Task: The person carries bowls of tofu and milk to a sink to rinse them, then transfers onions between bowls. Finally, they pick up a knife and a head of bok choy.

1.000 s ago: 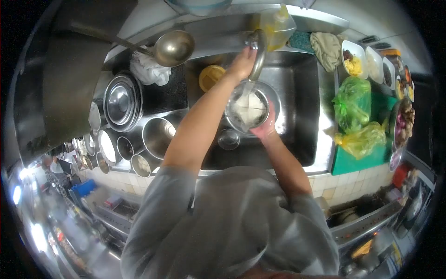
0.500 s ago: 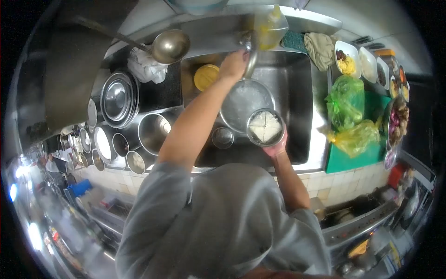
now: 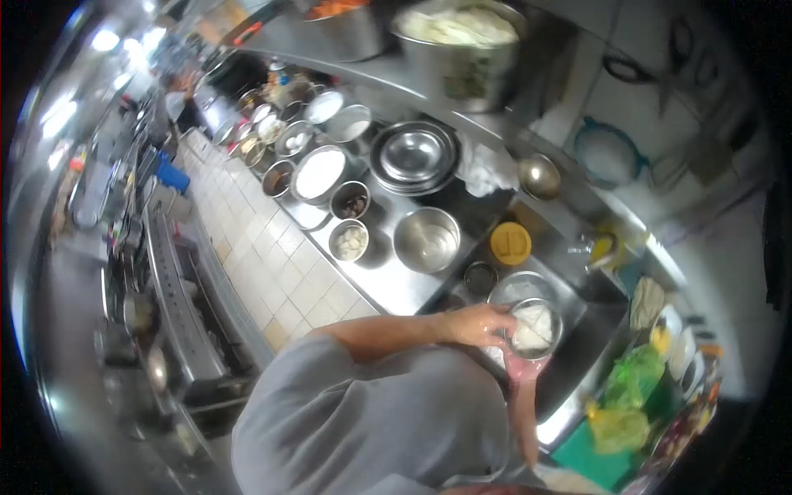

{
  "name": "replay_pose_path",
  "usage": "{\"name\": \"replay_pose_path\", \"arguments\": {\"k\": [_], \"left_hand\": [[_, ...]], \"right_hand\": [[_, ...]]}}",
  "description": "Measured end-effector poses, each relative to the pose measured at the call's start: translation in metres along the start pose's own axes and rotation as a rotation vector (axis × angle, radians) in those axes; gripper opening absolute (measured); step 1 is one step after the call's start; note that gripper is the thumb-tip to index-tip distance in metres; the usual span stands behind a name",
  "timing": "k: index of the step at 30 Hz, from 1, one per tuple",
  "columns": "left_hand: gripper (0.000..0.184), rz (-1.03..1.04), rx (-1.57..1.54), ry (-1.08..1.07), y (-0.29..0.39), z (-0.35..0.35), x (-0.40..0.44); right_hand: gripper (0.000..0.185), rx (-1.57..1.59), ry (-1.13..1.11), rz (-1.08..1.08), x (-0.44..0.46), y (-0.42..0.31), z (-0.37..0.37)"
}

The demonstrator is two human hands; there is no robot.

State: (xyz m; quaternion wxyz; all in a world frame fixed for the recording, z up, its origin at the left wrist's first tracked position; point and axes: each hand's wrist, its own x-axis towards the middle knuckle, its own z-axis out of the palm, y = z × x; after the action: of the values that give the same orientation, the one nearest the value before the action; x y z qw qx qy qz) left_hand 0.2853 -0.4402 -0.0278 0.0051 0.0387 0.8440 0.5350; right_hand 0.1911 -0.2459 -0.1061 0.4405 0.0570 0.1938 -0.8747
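Observation:
My right hand (image 3: pixel 525 369) holds a small round metal bowl (image 3: pixel 551 351) from below, at its near side. Inside the bowl lies a white food (image 3: pixel 532 327) with crossing lines on its surface; I cannot make out exactly what it is. My left hand (image 3: pixel 480 324) is closed at the bowl's left rim. Both hands are over the sink (image 3: pixel 577 330). Under the bowl, a larger metal bowl (image 3: pixel 516 287) stands in the sink. A yellow round lid or tub (image 3: pixel 511 243) and a small dark round dish (image 3: pixel 479 278) are beside it.
A faucet (image 3: pixel 582 247) stands at the sink's back. Left are a metal pot (image 3: pixel 426 240), stacked metal bowls (image 3: pixel 415 157) and several food containers. A ladle (image 3: pixel 539 176) is behind. Green (image 3: pixel 635 377) and yellow (image 3: pixel 619 429) plastic bags lie on the right by a green board (image 3: pixel 592 454).
My left hand has let go of the faucet and come to the bowl in my right hand. The head view has swung left, bringing more of the counter and floor into sight.

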Motion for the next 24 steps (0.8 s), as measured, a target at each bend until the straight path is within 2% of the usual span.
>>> {"name": "replay_pose_path", "arguments": {"k": [3, 4, 7, 9, 11, 12, 13, 14, 15, 17, 18, 19, 20, 21, 23, 24], "left_hand": [[0.027, -0.03, -0.041, 0.1, 0.034, -0.023, -0.021], [0.027, -0.02, -0.023, 0.154, 0.044, -0.031, -0.028], [0.028, -0.016, -0.038, 0.301, 0.075, -0.064, -0.058], [0.028, 0.025, 0.043, 0.434, 0.088, -0.09, -0.081], [0.029, 0.022, 0.095, 0.512, 0.111, -0.125, -0.111], [0.03, 0.009, 0.142, 0.572, 0.122, -0.143, -0.126], [0.031, -0.008, 0.093, 0.656, 0.128, -0.158, -0.141], [0.03, -0.055, 0.193, 0.652, 0.132, -0.18, -0.159], [0.029, -0.191, 0.175, 0.674, 0.144, -0.2, -0.174], [0.029, -0.162, 0.1, 0.793, 0.155, -0.243, -0.202], [0.029, -0.337, 0.17, 0.807, 0.16, -0.266, -0.217], [0.029, -0.214, 0.121, 0.867, 0.162, -0.29, -0.227], [0.029, -0.134, 0.197, 0.866, 0.159, -0.316, -0.239], [0.027, -0.245, 0.103, 0.957, 0.165, -0.338, -0.247], [0.038, -0.278, 0.432, 1.034, 0.16, -0.39, -0.26], [0.04, -0.265, 0.454, 1.044, 0.159, -0.417, -0.261]], "right_hand": [[0.076, 0.098, -0.002, 0.132, 0.016, 0.001, 0.01], [0.076, 0.066, -0.133, 0.223, 0.017, -0.002, 0.019], [0.076, -0.036, -0.287, 0.338, 0.032, 0.003, 0.035], [0.076, -0.147, -0.313, 0.369, 0.034, 0.008, 0.046], [0.077, -0.283, -0.145, 0.407, 0.034, 0.013, 0.054], [0.073, -0.314, -0.063, 0.455, 0.042, 0.017, 0.027], [0.073, -0.32, -0.073, 0.458, 0.041, 0.021, 0.023], [0.069, -0.397, -0.026, 0.467, 0.04, 0.025, 0.02], [0.065, -0.474, 0.023, 0.474, 0.039, 0.03, 0.019], [0.063, -0.511, 0.052, 0.479, 0.038, 0.039, 0.012], [0.06, -0.543, 0.085, 0.482, 0.038, 0.044, 0.009], [0.058, -0.574, 0.118, 0.483, 0.04, 0.048, 0.007], [0.056, -0.561, 0.145, 0.497, 0.041, 0.052, 0.009], [0.056, -0.56, 0.142, 0.492, 0.044, 0.057, 0.011], [0.054, -0.619, 0.193, 0.476, 0.051, 0.067, 0.016], [0.054, -0.616, 0.194, 0.468, 0.055, 0.072, 0.02]]}}
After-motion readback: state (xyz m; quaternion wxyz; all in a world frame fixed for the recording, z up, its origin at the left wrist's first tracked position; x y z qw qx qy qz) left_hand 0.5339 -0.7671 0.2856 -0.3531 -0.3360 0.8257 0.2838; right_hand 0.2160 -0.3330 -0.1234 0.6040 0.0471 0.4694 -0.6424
